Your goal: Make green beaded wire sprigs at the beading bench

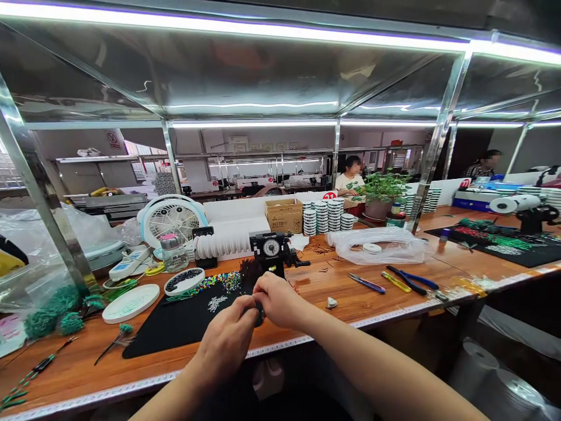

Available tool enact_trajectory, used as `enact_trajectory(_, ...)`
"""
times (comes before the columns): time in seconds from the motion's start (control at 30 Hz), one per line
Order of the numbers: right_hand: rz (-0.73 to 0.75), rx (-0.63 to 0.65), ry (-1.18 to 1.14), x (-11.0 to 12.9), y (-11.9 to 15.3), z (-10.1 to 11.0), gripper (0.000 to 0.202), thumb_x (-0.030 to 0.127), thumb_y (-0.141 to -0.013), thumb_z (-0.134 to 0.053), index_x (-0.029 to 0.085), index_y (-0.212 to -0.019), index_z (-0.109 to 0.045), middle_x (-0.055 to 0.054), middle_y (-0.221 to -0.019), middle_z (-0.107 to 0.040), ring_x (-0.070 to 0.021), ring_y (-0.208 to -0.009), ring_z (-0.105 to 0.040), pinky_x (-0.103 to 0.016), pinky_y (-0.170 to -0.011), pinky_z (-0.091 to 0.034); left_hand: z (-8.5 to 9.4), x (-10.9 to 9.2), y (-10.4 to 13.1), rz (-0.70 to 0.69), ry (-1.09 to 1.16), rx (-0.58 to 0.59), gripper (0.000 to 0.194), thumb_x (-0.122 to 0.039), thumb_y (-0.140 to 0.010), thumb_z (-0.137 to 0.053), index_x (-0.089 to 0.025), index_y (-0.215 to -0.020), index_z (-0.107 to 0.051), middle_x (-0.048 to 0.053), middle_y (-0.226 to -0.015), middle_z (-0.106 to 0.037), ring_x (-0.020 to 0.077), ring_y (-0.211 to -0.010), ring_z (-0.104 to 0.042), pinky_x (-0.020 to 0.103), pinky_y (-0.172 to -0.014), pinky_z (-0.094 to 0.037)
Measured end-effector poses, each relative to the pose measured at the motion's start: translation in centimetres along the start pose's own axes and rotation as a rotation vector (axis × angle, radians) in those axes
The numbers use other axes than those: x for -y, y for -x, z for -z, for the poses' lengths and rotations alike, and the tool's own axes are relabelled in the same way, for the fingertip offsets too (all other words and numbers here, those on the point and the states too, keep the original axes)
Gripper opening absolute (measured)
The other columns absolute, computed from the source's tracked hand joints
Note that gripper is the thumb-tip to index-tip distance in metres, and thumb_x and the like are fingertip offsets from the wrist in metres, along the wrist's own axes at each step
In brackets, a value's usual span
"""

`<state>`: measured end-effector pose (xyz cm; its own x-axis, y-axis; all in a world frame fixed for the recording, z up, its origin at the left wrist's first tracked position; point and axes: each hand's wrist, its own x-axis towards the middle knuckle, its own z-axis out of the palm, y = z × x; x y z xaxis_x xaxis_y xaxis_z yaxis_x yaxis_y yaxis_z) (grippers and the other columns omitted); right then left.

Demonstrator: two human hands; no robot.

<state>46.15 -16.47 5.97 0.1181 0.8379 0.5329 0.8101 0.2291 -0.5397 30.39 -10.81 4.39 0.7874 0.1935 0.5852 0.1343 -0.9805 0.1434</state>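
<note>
I see the left hand [225, 333] with thumb and fingers closed on a small dark piece [259, 316], which sits in the gap between the two hands, mostly covered. The right hand [280, 299] is curled over it from the other side, fingertips bent in close, and I cannot tell how much it has hold of. Below and left of the grip I have a black mat [184, 324] on the wood-look tabletop [315, 307], whose front edge carries a measuring tape [377, 317]. Just beyond the grip stands a black hand-cranked winder [272, 250] with a dial, a row of white discs [222, 244] reaching left from it. Colourful beads [230, 280] lie beyond and left of the hands; farther left I get a bare white dish [131, 305] and green thread bundles [55, 310]. Right of the grip lie blue-handled pliers [414, 276] and a yellow tool [395, 282]. Well beyond, past a cardboard box [283, 217] and a potted plant [382, 188], a person [350, 178] in a light top sits, and a light tube [241, 24] runs overhead.
</note>
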Motion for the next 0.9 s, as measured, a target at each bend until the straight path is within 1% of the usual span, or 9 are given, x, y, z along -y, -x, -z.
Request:
enact_trajectory(0.07,-0.024,0.017,-0.007,-0.4,-0.5,-0.1,0.014,0.008,-0.074,-0.058,0.016,-0.062,-0.059,0.001,-0.065,-0.053,-0.0110,-0.058,-0.051,-0.021,-0.055,-0.039,-0.3,0.3,-0.1,-0.057,-0.014,0.028,0.027,-0.011,-0.086,-0.038,-0.021,-0.099,-0.060,0.010,-0.115,-0.059,0.0210,-0.093,-0.058,0.032,-0.080,-0.043)
enact_trajectory(0.13,-0.045,-0.005,-0.010,-0.5,-0.3,-0.1,0.014,0.007,-0.074,-0.058,0.015,-0.064,-0.061,0.000,-0.068,-0.055,-0.0113,-0.060,-0.052,-0.022,-0.057,-0.040,-0.3,0.3,-0.3,0.020,0.128,0.037,0.023,-0.014,-0.086,-0.040,-0.021,-0.090,-0.062,0.008,-0.109,-0.062,0.0205,-0.090,-0.058,0.031,-0.079,-0.042)
enact_trajectory(0.23,-0.058,-0.173,-0.004,0.1,1.3,-0.1,0.008,0.015,-0.082,-0.056,0.015,-0.080,-0.064,-0.006,-0.086,-0.057,-0.0154,-0.078,-0.054,-0.027,-0.070,-0.042,-0.1,0.1,-0.5,0.421,0.610,-0.029,0.013,-0.026,-0.082,-0.053,-0.019,-0.074,-0.061,0.004,-0.079,-0.062,0.0164,-0.071,-0.055,0.026,-0.066,-0.042)
enact_trajectory(0.3,-0.105,-0.249,-0.037,0.8,2.7,-0.5,0.013,0.027,-0.083,-0.059,0.016,-0.079,-0.065,-0.005,-0.082,-0.058,-0.0163,-0.077,-0.054,-0.028,-0.070,-0.041,-0.1,0.0,-0.4,0.665,0.862,-0.063,0.017,-0.033,-0.079,-0.057,-0.017,-0.073,-0.060,-0.002,-0.056,-0.050,0.0114,-0.051,-0.043,0.022,-0.049,-0.034)
enact_trajectory(0.43,-0.213,-0.076,-0.226,1.7,4.7,-2.1,0.015,0.031,-0.078,-0.066,0.018,-0.070,-0.067,-0.001,-0.068,-0.061,-0.0133,-0.064,-0.055,-0.024,-0.059,-0.040,0.0,0.0,-0.3,0.781,0.971,-0.073,0.020,-0.035,-0.078,-0.054,-0.016,-0.076,-0.058,-0.008,-0.045,-0.035,0.0076,-0.041,-0.025,0.021,-0.042,-0.021)
enact_trajectory(0.57,0.080,-0.159,0.057,1.6,5.2,-2.2,0.012,0.016,-0.084,-0.055,0.017,-0.077,-0.065,-0.005,-0.079,-0.058,-0.0173,-0.077,-0.053,-0.028,-0.069,-0.042,0.7,0.0,-0.5,0.764,0.949,-0.057,0.019,-0.034,-0.076,-0.059,-0.015,-0.072,-0.060,-0.003,-0.057,-0.050,0.0075,-0.044,-0.032,0.021,-0.044,-0.025)
enact_trajectory(0.63,0.294,-0.155,0.226,1.5,4.9,-1.4,0.016,0.012,-0.086,-0.048,0.016,-0.085,-0.063,-0.009,-0.092,-0.057,-0.0213,-0.089,-0.050,-0.032,-0.076,-0.043,1.1,-0.1,-0.6,0.642,0.821,-0.035,0.017,-0.033,-0.077,-0.061,-0.016,-0.073,-0.062,0.001,-0.070,-0.058,0.0116,-0.056,-0.046,0.023,-0.053,-0.036)
enact_trajectory(0.7,0.376,-0.095,0.250,1.4,4.1,-0.4,0.020,0.007,-0.084,-0.044,0.015,-0.091,-0.061,-0.010,-0.100,-0.054,-0.0206,-0.091,-0.050,-0.030,-0.076,-0.043,1.3,-0.2,-0.6,0.442,0.622,-0.016,0.014,-0.029,-0.082,-0.056,-0.018,-0.077,-0.063,0.003,-0.081,-0.060,0.0163,-0.074,-0.054,0.026,-0.069,-0.042)
enact_trajectory(0.9,-0.054,0.055,-0.134,0.7,0.6,0.8,0.013,0.008,-0.081,-0.050,0.016,-0.075,-0.059,-0.002,-0.079,-0.055,-0.0122,-0.068,-0.055,-0.023,-0.062,-0.043,0.0,0.3,-0.2,0.064,0.188,-0.040,0.020,-0.015,-0.090,-0.039,-0.020,-0.091,-0.059,0.007,-0.101,-0.055,0.0171,-0.089,-0.055,0.028,-0.077,-0.044)
